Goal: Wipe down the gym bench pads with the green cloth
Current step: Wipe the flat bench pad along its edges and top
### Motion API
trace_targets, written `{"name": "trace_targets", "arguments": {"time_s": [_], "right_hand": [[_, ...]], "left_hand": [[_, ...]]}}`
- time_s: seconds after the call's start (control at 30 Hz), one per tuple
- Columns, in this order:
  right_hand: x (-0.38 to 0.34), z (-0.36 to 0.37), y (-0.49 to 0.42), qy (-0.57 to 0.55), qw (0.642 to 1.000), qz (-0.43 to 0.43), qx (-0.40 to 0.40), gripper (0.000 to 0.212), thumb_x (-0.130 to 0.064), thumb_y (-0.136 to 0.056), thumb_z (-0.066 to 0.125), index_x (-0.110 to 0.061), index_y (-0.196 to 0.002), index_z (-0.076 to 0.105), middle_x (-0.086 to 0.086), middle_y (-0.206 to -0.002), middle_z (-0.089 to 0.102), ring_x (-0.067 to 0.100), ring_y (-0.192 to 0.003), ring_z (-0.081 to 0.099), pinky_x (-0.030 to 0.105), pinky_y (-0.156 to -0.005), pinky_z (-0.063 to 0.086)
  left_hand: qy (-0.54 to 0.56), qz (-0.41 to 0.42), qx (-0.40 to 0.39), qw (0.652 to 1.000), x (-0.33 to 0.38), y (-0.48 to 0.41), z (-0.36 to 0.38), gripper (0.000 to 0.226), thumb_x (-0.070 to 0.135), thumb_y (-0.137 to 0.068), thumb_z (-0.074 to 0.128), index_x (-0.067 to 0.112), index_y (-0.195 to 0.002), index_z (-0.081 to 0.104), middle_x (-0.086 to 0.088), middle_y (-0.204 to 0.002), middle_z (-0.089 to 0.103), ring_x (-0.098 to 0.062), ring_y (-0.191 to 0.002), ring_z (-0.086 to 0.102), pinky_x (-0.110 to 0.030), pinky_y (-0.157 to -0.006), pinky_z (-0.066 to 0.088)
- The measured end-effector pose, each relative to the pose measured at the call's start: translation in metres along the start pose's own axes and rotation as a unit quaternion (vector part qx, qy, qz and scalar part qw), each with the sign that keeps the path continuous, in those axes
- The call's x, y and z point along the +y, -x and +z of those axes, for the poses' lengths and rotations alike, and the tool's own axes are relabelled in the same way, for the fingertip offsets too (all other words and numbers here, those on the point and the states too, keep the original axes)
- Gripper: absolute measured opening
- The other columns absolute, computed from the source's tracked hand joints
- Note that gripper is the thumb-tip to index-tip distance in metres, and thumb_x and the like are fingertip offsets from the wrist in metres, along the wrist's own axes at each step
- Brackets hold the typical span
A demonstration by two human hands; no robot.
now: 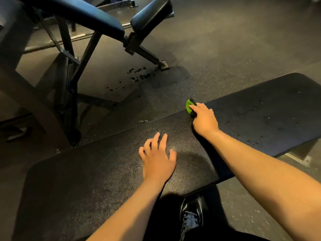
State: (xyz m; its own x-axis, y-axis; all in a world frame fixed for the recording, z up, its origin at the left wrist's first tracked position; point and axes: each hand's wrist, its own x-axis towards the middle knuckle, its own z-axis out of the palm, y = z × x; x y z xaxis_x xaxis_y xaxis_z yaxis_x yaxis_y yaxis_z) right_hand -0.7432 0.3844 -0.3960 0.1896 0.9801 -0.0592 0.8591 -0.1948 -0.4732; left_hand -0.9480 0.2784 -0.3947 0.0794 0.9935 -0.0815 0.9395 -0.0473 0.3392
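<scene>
At the far edge of the flat bench pad point(107, 180), we press a bunched green cloth point(189, 106) to the black, pebble-grained vinyl. The cloth is bright lime with a dark fold, and only a small wad of it shows at 11 o'clock from our right hand point(205, 119), whose fingers curl down over it and hold it against the pad. Our left hand point(157, 159) lies at 7 o'clock from the right, palm down on the pad with the fingers spread wide and nothing in it.

Toward 3 o'clock the pad is beaded with small droplets point(251, 141); around the left hand it shows a dull sheen. At 11 o'clock stands a second bench with a tilted blue pad point(83, 13) and a black pad point(151, 13) on a dark steel frame. Dark spots point(137, 75) speckle the rubber floor point(234, 49) under it. At 6 o'clock, below the pad's near edge, one black laced shoe point(192, 216) shows.
</scene>
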Motion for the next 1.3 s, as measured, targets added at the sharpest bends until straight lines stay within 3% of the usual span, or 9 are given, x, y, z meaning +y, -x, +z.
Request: {"name": "trace_targets", "arguments": {"time_s": [0.13, 0.27, 0.37, 0.57, 0.77, 0.97, 1.1, 1.2, 1.3], "right_hand": [[-0.031, 0.004, 0.017, -0.041, 0.999, 0.004, 0.014, 0.055, 0.001, -0.087, 0.049, -0.023, -0.136, 0.057, 0.006, -0.145, 0.044, 0.039, -0.129, 0.041, 0.045, -0.104, 0.037], [-0.055, 0.02, 0.045, -0.044, 0.992, -0.108, -0.049, 0.057, 0.0, -0.088, 0.047, -0.029, -0.137, 0.056, -0.003, -0.153, 0.041, 0.028, -0.139, 0.035, 0.04, -0.11, 0.034], [-0.042, 0.02, 0.046, -0.024, 0.984, -0.156, -0.089, 0.06, -0.001, -0.091, 0.042, -0.032, -0.142, 0.051, -0.007, -0.156, 0.037, 0.031, -0.141, 0.032, 0.045, -0.113, 0.034], [-0.01, 0.007, 0.045, -0.041, 0.999, -0.023, 0.018, 0.06, 0.004, -0.09, 0.046, -0.024, -0.142, 0.05, 0.004, -0.153, 0.04, 0.036, -0.142, 0.033, 0.046, -0.116, 0.027], [-0.052, 0.027, 0.075, -0.075, 0.994, -0.065, -0.052, 0.06, 0.0, -0.09, 0.046, -0.027, -0.144, 0.05, 0.0, -0.159, 0.032, 0.025, -0.15, 0.021, 0.043, -0.12, 0.021], [-0.11, 0.053, 0.117, -0.065, 0.972, -0.144, -0.173, 0.059, -0.007, -0.093, 0.047, -0.032, -0.146, 0.047, -0.002, -0.162, 0.026, 0.028, -0.151, 0.016, 0.045, -0.121, 0.02], [-0.136, 0.066, 0.153, -0.08, 0.939, -0.224, -0.247, 0.061, -0.001, -0.087, 0.047, -0.029, -0.141, 0.055, -0.001, -0.16, 0.033, 0.026, -0.151, 0.017, 0.046, -0.124, 0.011], [-0.137, 0.061, 0.183, -0.066, 0.916, -0.293, -0.265, 0.064, 0.006, -0.087, 0.043, -0.025, -0.142, 0.054, -0.002, -0.159, 0.034, 0.014, -0.151, 0.015, 0.035, -0.124, 0.001], [-0.123, 0.055, 0.198, -0.025, 0.916, -0.333, -0.223, 0.065, 0.005, -0.09, 0.045, -0.026, -0.146, 0.047, -0.003, -0.16, 0.031, 0.014, -0.151, 0.015, 0.036, -0.123, 0.0]], "left_hand": [[-0.013, -0.002, 0.006, 1.0, 0.002, -0.001, 0.0, 0.061, 0.051, -0.098, 0.035, 0.036, -0.156, 0.024, 0.007, -0.165, 0.015, -0.021, -0.147, 0.01, -0.049, -0.12, 0.006], [-0.016, -0.006, -0.001, 1.0, 0.003, 0.0, 0.0, 0.062, 0.05, -0.098, 0.034, 0.035, -0.157, 0.022, 0.006, -0.166, 0.013, -0.022, -0.148, 0.009, -0.049, -0.12, 0.005], [-0.018, -0.003, -0.001, 1.0, 0.004, 0.0, -0.001, 0.062, 0.051, -0.099, 0.034, 0.035, -0.157, 0.022, 0.006, -0.166, 0.013, -0.023, -0.148, 0.01, -0.05, -0.12, 0.005], [-0.013, 0.025, 0.01, 1.0, -0.001, 0.002, 0.0, 0.06, 0.05, -0.101, 0.037, 0.032, -0.156, 0.026, 0.005, -0.165, 0.017, -0.022, -0.148, 0.014, -0.05, -0.12, 0.008], [0.024, 0.052, 0.021, 0.998, -0.015, 0.029, -0.006, 0.059, 0.038, -0.098, 0.049, 0.022, -0.153, 0.038, 0.002, -0.161, 0.03, -0.023, -0.149, 0.015, -0.049, -0.121, 0.0], [-0.017, 0.044, 0.07, 0.996, -0.053, 0.087, -0.022, 0.044, 0.034, -0.09, 0.054, 0.022, -0.132, 0.057, 0.002, -0.137, 0.052, -0.028, -0.116, 0.044, -0.047, -0.094, 0.034], [0.076, -0.004, 0.119, 0.99, -0.082, 0.121, -0.023, 0.028, 0.019, -0.083, 0.07, 0.019, -0.102, 0.049, 0.005, -0.109, 0.049, -0.022, -0.096, 0.042, -0.034, -0.078, 0.03], [0.097, -0.01, 0.135, 0.986, -0.094, 0.14, -0.026, 0.03, 0.017, -0.084, 0.071, 0.019, -0.1, 0.046, 0.006, -0.106, 0.045, -0.018, -0.097, 0.04, -0.032, -0.081, 0.035], [0.12, 0.012, 0.123, 0.985, -0.098, 0.152, -0.022, 0.029, 0.017, -0.085, 0.07, 0.017, -0.104, 0.048, 0.004, -0.115, 0.047, -0.017, -0.107, 0.041, -0.038, -0.093, 0.042]]}}
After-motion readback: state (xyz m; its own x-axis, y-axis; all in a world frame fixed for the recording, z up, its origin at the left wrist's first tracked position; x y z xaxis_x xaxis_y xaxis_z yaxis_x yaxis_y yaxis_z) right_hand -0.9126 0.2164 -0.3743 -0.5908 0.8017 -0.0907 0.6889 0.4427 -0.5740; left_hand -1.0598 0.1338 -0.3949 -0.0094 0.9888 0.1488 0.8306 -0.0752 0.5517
